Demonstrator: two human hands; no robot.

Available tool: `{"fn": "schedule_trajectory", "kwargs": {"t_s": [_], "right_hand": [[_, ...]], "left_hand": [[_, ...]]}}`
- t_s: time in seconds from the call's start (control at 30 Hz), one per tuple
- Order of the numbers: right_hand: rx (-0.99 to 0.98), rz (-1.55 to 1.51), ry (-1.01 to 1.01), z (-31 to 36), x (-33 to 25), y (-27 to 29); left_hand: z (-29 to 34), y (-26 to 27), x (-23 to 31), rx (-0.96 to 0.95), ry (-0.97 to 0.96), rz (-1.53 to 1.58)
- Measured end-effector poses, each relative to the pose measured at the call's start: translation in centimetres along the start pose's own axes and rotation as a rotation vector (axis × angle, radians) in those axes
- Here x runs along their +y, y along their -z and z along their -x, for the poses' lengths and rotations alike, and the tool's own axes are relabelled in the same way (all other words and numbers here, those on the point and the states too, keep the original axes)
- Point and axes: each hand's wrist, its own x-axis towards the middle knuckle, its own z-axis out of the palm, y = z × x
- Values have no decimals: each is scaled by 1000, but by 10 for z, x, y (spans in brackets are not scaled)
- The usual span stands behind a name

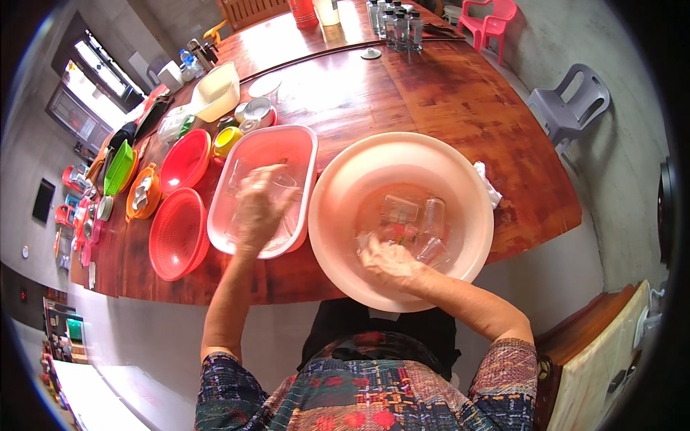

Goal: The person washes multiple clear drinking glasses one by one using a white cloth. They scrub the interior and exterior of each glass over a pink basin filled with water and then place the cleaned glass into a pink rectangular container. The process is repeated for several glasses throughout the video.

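My left hand (259,208) is over the pink rectangular basin (307,154), slightly blurred, with its thumb held apart from the fingers and nothing visible in it. Clear glassware (290,219) lies in that basin beside the hand. To the right stands a large round peach basin (467,194) holding shallow water. My right hand (392,262) reaches into it, fingers curled down at the water; a transparent edge shows by the fingertips, but what they hold is hard to make out. Several clear glasses lie in the water, among them an upright-lying tumbler (434,215) and another glass (431,251).
Two red baskets, one nearer (178,237) and one farther (185,161), stand left of the basins. Beyond are an orange basket (144,192), a green basket (118,169) and a cream basket (215,92). Small bottles (399,30) stand far back; a white cloth (488,184) lies at right.
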Motion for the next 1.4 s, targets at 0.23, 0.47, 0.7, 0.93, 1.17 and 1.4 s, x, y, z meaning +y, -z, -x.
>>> {"fn": "schedule_trajectory", "kwargs": {"t_s": [0.23, 0.47, 0.7, 0.93, 1.17, 1.4], "right_hand": [[126, 41, 25, -9, 33, -7], [-57, -35, -136, 0, 32, -2], [-66, 114, -201, 8, 35, 3], [628, -520, -262, 11, 36, 49], [1053, -448, -49, -8, 19, 55], [1249, -626, -437, -44, 51, 64]], "left_hand": [[-5, -134, 79, -499, -384, 85], [-8, -161, 93, -680, -179, 61], [-19, -158, 55, -825, 405, 622], [-6, -157, 49, -744, 927, 1439], [4, -152, 79, -543, 960, 2116], [3, -132, 88, -663, 881, 1914]]}}
